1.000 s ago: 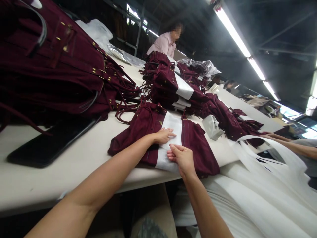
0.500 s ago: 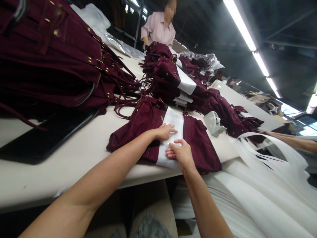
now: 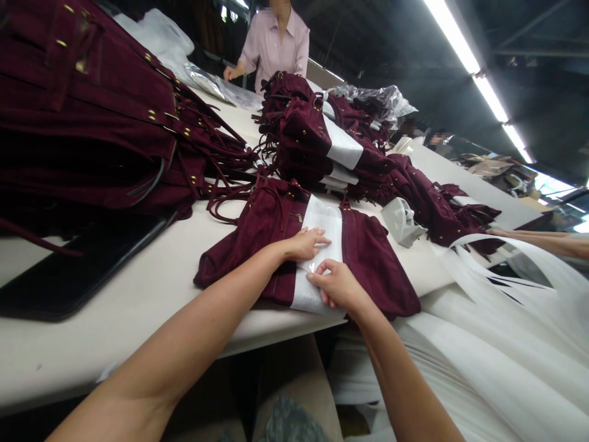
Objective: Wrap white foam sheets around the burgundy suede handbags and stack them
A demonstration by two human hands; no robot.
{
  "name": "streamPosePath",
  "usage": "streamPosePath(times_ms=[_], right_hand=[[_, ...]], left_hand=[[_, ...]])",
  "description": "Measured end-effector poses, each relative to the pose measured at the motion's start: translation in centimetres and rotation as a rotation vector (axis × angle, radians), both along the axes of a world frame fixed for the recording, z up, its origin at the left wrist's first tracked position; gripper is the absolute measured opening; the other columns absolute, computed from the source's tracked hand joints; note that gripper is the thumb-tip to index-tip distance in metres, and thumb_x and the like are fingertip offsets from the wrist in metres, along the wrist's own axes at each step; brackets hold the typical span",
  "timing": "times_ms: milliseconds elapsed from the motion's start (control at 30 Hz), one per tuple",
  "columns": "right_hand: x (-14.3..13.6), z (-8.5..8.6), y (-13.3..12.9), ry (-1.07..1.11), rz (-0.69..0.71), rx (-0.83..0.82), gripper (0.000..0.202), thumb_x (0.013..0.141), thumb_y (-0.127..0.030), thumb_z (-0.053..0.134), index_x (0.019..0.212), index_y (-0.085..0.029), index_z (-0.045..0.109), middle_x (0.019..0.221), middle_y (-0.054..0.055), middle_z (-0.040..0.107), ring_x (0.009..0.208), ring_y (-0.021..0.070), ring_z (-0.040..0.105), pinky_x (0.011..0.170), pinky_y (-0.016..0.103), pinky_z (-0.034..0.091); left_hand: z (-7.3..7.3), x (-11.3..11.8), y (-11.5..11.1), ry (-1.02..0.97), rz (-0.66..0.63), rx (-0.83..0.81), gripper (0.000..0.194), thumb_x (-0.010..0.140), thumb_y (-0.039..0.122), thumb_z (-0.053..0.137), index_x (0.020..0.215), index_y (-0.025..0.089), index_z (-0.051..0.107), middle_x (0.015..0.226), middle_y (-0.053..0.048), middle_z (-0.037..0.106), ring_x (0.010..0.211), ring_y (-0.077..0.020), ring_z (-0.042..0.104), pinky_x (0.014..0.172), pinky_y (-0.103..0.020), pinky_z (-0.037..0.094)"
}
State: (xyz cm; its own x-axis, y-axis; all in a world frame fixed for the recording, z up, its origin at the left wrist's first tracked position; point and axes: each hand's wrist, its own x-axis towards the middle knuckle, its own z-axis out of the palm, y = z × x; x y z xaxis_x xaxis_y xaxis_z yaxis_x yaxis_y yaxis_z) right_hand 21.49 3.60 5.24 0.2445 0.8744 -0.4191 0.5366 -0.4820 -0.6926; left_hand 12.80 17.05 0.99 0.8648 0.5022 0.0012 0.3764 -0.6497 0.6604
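A burgundy handbag (image 3: 381,264) lies flat at the table's front edge, with a white paper-like band (image 3: 324,215) wrapped around its middle. My left hand (image 3: 304,244) rests on the band with fingers stretched out, pressing it against the bag. Just below it, my right hand (image 3: 338,283) is closed in a pinch at the overlapping edge of the band. At those fingertips shows a small shiny piece of clear tape (image 3: 313,268). How much of the tape is stuck down I cannot tell.
A white tape dispenser (image 3: 402,222) stands right of the bag. Stacked burgundy bags (image 3: 304,132) lie behind, more (image 3: 92,135) at the left by a black flat panel (image 3: 83,276). Long white strips (image 3: 506,344) drape at the right. A co-worker (image 3: 276,43) stands across the table.
My right hand's fingers have drawn in closer around the tape, with the hand slightly lower. My left hand stays on the band. The co-worker's arm has moved outward to the left.
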Motion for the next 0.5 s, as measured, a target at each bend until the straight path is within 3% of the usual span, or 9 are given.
streamPosePath(times_ms=[100, 200, 300, 500], right_hand=[[0.1, 0.4, -1.4, -0.346, 0.069, 0.104, 0.023, 0.08, -0.031, 0.069, 0.068, -0.022, 0.051, 0.043, -0.005, 0.054, 0.038, 0.0129, 0.05, 0.04, 0.02, 0.034], [0.1, 0.5, -2.6, -0.681, 0.171, 0.437, 0.016, 0.077, -0.029, 0.074, 0.082, -0.022, 0.061, 0.083, 0.004, 0.07, 0.08, 0.0233, 0.065, 0.07, 0.032, 0.05], [0.7, -0.3, -2.8, -0.654, 0.394, 0.636, 0.02, 0.084, -0.022, 0.066, 0.103, -0.022, 0.063, 0.117, 0.009, 0.066, 0.117, 0.0271, 0.055, 0.099, 0.041, 0.044], [2.0, -3.0, -2.4, -0.595, 0.55, 0.512, 0.041, 0.093, -0.024, 0.05, 0.134, -0.019, 0.051, 0.133, 0.009, 0.059, 0.136, 0.0257, 0.042, 0.116, 0.052, 0.026]], left_hand=[[-0.1, 0.0, 0.0, -0.019, 0.001, -0.013, 0.053, 0.088, 0.013, 0.041, 0.14, 0.018, 0.047, 0.159, -0.012, 0.02, 0.148, -0.0251, 0.013, 0.119, -0.049, 0.006], [-0.2, 0.0, -0.1, -0.035, 0.004, -0.033, 0.053, 0.087, 0.013, 0.043, 0.14, 0.017, 0.048, 0.158, -0.013, 0.02, 0.148, -0.025, 0.013, 0.119, -0.048, 0.005], [-0.2, -0.1, 0.1, -0.041, 0.011, -0.059, 0.053, 0.087, 0.013, 0.045, 0.139, 0.019, 0.048, 0.158, -0.012, 0.021, 0.148, -0.0249, 0.013, 0.119, -0.049, 0.005], [-0.2, -0.5, 0.3, -0.054, 0.011, -0.096, 0.061, 0.083, 0.01, 0.046, 0.144, 0.015, 0.041, 0.158, -0.013, 0.023, 0.148, -0.0214, 0.015, 0.121, -0.043, 0.005]])
